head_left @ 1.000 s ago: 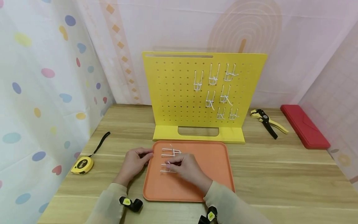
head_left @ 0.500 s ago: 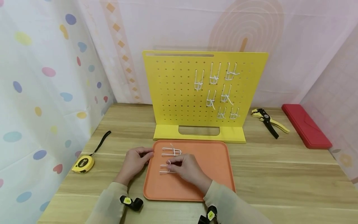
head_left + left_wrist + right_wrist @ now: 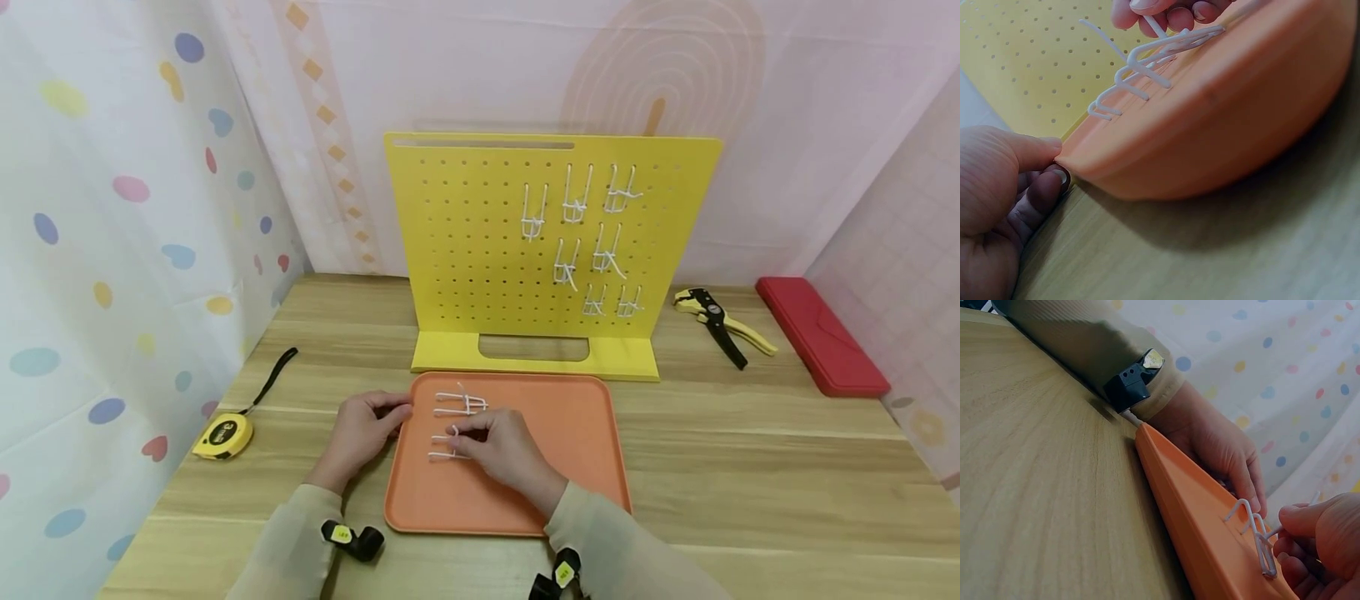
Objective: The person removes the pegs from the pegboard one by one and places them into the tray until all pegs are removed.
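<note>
My left hand pinches the left rim of an orange tray; in the left wrist view its thumb lies on top and other fingers are under the edge. The fingertips of my right hand pinch a white wire pegboard hook low over the tray's left side. In the right wrist view this double-pronged hook is held by its front stem, partly covered by the fingers. Just beyond it on the tray lies a second white hook, its prongs pointing left.
Behind the tray stands a yellow pegboard with several white hooks on its right half. At the left is a yellow tape measure with a black strap. Wire strippers and a red case lie at the right.
</note>
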Demonstrator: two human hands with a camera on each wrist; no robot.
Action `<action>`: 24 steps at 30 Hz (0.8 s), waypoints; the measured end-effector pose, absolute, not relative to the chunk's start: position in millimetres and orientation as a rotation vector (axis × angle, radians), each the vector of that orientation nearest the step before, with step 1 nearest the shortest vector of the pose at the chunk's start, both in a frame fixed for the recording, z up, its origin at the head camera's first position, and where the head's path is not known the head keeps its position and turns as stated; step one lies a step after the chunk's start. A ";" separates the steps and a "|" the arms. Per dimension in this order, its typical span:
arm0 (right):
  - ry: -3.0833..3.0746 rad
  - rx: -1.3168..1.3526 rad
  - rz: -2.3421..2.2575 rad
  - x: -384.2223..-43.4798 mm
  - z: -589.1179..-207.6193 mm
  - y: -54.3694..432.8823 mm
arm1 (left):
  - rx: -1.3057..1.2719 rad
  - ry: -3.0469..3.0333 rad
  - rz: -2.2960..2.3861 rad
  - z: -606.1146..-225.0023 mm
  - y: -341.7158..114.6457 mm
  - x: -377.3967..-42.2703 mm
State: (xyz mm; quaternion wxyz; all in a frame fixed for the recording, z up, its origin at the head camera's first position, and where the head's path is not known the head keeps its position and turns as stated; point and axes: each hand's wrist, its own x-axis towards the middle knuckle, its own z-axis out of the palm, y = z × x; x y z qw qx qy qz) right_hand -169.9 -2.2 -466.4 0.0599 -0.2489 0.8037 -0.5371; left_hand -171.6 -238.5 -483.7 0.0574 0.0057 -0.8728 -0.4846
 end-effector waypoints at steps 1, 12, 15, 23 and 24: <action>2.438 -0.758 -1.623 -170.2 -466.5 -2.5 | 0.016 -2.647 -1.466 -483.3 -238.6 -171.6; 2.418 -0.770 -1.645 -170.1 -467.0 -2.5 | 0.030 -2.655 -1.483 -484.5 -239.7 -172.3; 2.411 -0.741 -1.743 -170.1 -466.1 -1.8 | 0.025 -2.651 -1.480 -484.5 -239.9 -172.2; 2.322 -0.523 -2.162 -165.6 -433.4 7.9 | 0.013 -2.651 -1.472 -482.7 -239.6 -171.6; 2.316 -0.509 -2.186 -164.4 -426.5 9.8 | 0.010 -2.651 -1.469 -482.5 -239.7 -171.7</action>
